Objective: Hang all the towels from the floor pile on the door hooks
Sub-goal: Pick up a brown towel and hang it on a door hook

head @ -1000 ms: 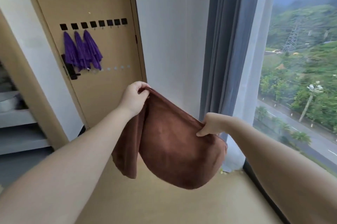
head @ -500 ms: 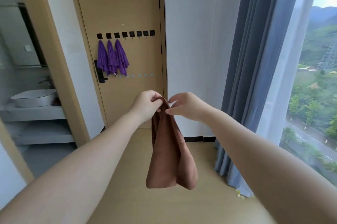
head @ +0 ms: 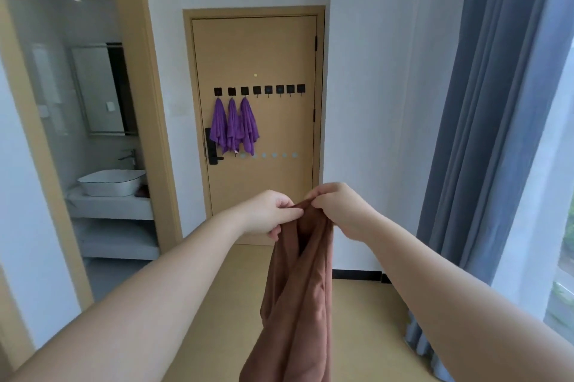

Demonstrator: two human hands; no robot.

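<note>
Brown towel (head: 298, 304) held up in both hands, facing the door (head: 257, 49).

The left hand (head: 267, 215) and right hand (head: 341, 210) each pinch the gathered top edge with curled fingers, close together. The cloth hangs limp in long folds, well apart from the door. It looks soft, light and floppy, so it is best held bunched at a top corner, or by a hanging loop if it has one; none shows. Three purple towels (head: 233, 126) fill the leftmost hooks (head: 279, 89); five hooks are free. No readable writing or brand.
</note>
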